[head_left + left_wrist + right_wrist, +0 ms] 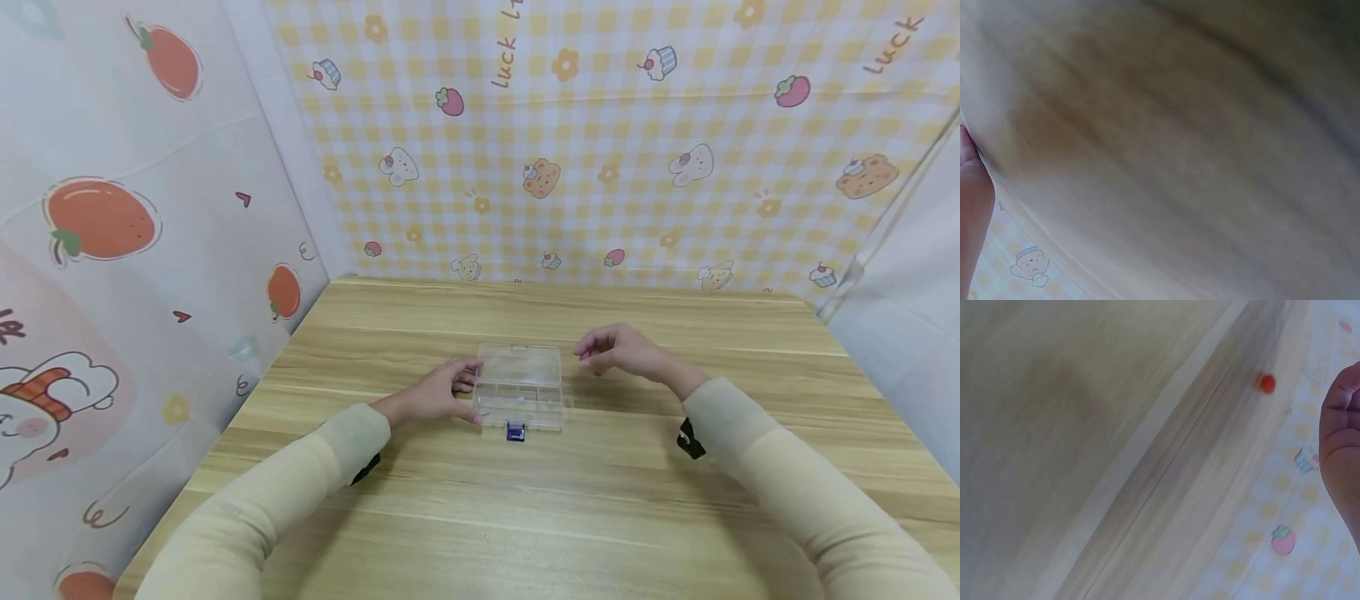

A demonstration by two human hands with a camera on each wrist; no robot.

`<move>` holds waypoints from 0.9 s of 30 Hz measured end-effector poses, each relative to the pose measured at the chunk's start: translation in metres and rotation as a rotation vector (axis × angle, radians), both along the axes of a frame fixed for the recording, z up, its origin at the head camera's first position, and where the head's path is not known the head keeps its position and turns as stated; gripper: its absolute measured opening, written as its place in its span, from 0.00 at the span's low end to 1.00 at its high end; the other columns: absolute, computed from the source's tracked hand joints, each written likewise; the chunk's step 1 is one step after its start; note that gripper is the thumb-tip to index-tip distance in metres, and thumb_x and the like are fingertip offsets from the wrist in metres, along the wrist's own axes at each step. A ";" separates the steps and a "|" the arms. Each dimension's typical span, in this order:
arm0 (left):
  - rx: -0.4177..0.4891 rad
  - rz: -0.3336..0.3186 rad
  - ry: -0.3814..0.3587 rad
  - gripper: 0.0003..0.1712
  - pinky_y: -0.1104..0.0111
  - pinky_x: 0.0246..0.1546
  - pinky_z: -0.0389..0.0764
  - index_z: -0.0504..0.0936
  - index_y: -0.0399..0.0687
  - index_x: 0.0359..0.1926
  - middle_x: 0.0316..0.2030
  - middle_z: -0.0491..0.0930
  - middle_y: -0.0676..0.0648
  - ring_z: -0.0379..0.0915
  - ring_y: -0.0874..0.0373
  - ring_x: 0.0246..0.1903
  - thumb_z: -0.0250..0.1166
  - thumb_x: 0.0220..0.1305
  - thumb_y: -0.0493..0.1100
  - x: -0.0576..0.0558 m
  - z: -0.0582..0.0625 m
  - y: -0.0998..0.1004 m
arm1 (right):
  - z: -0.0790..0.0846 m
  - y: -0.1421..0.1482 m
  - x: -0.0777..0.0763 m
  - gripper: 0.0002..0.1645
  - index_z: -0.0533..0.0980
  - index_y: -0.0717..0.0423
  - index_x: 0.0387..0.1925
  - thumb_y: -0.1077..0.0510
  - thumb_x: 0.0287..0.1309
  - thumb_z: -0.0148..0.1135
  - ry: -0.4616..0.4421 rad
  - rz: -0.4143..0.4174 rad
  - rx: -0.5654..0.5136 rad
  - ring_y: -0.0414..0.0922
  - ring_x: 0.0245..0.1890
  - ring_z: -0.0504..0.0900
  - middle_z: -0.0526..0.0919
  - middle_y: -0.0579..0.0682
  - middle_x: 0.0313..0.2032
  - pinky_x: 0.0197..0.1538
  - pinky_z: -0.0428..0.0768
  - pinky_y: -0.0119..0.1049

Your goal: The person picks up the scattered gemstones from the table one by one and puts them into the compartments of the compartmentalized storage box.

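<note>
A clear plastic compartment box lies on the table in the head view, its transparent lid swung back to the far side. A dark blue latch sticks out at its front. Along the box's left side rests my left hand, thumb at the front corner and fingertips by the lid's edge. My right hand hovers to the right of the lid, fingers loosely bent, with nothing visible in them. Only a sliver of the left hand and part of the right hand show in the wrist views.
A small orange-red thing appears near the table's far edge in the right wrist view. The wood-grain table meets a yellow checked cloth behind and a fruit-printed cloth on the left. Cream sleeves reach in from both sides.
</note>
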State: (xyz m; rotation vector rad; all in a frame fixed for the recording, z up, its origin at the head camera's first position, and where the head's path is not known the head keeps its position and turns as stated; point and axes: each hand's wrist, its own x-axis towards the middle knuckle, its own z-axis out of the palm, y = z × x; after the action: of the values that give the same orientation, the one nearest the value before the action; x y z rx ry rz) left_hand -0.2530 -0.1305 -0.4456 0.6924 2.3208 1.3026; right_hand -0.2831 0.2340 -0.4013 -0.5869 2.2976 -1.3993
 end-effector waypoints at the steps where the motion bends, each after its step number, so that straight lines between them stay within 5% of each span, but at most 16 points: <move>1: 0.000 0.000 0.000 0.57 0.67 0.61 0.70 0.57 0.41 0.72 0.63 0.65 0.46 0.66 0.54 0.59 0.80 0.46 0.42 0.000 0.000 0.000 | -0.001 0.003 -0.002 0.23 0.75 0.73 0.50 0.60 0.59 0.68 -0.009 -0.002 -0.004 0.60 0.39 0.80 0.82 0.61 0.40 0.45 0.82 0.51; 17: 0.029 -0.009 -0.025 0.57 0.58 0.64 0.66 0.53 0.37 0.73 0.66 0.61 0.40 0.62 0.46 0.62 0.78 0.48 0.37 0.002 0.004 0.000 | -0.023 0.034 -0.020 0.20 0.75 0.70 0.52 0.62 0.61 0.64 -0.053 -0.044 0.030 0.46 0.37 0.79 0.84 0.56 0.40 0.39 0.81 0.36; 27: 0.012 -0.005 -0.013 0.56 0.66 0.62 0.69 0.56 0.40 0.72 0.64 0.64 0.45 0.65 0.53 0.59 0.79 0.47 0.40 0.001 0.002 0.000 | -0.029 0.037 -0.023 0.19 0.75 0.70 0.51 0.65 0.60 0.64 -0.085 -0.006 0.026 0.45 0.37 0.81 0.84 0.58 0.40 0.35 0.79 0.33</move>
State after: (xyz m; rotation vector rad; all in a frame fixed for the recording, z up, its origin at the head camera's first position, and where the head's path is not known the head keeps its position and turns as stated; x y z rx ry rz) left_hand -0.2522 -0.1302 -0.4434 0.6916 2.3016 1.3156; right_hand -0.3064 0.2709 -0.4299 -0.5035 2.2494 -1.3678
